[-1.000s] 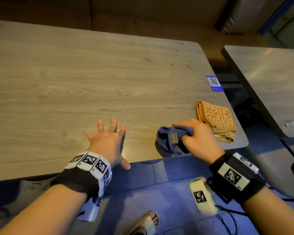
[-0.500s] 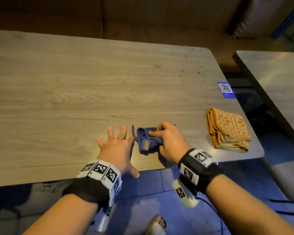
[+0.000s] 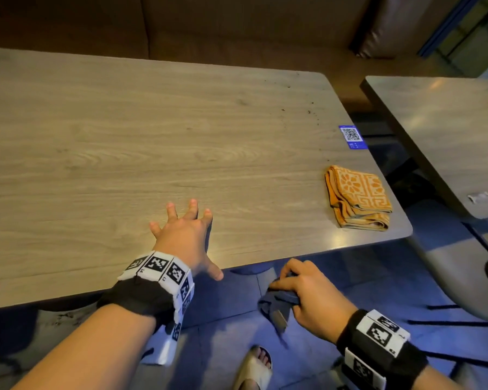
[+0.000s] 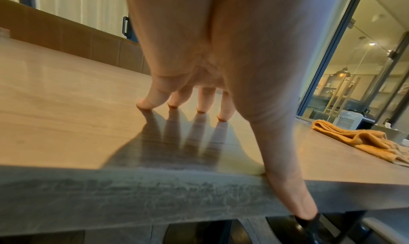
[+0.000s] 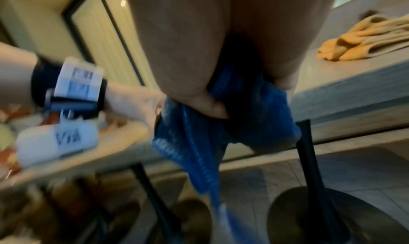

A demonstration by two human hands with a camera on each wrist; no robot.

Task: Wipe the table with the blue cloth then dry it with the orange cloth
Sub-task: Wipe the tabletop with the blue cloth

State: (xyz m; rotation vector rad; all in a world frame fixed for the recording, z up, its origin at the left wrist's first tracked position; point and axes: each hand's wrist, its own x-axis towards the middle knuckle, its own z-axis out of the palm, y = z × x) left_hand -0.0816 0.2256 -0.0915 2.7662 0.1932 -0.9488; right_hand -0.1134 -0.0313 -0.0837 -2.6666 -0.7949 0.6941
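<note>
My right hand (image 3: pixel 302 294) grips the bunched blue cloth (image 3: pixel 276 305) off the table, below and in front of its near edge; in the right wrist view the blue cloth (image 5: pixel 199 143) hangs down from my curled fingers. My left hand (image 3: pixel 183 232) rests on the wooden table (image 3: pixel 124 136) near its front edge, fingers spread with their tips on the wood (image 4: pixel 183 106) and the thumb over the edge. The folded orange patterned cloth (image 3: pixel 358 198) lies at the table's near right corner, also visible as an orange cloth (image 4: pixel 354 143) (image 5: pixel 365 39) in both wrist views.
A blue QR-code sticker (image 3: pixel 352 137) sits on the right edge of the table, with dark crumbs (image 3: pixel 310 111) behind it. A second table (image 3: pixel 448 130) stands to the right across a gap. A brown bench (image 3: pixel 237 29) runs behind. My sandalled foot (image 3: pixel 254 367) is on the blue-lit floor.
My right hand has pulled the blue cloth off the table's front edge and down below it. The left hand has stayed pressed on the wood.
</note>
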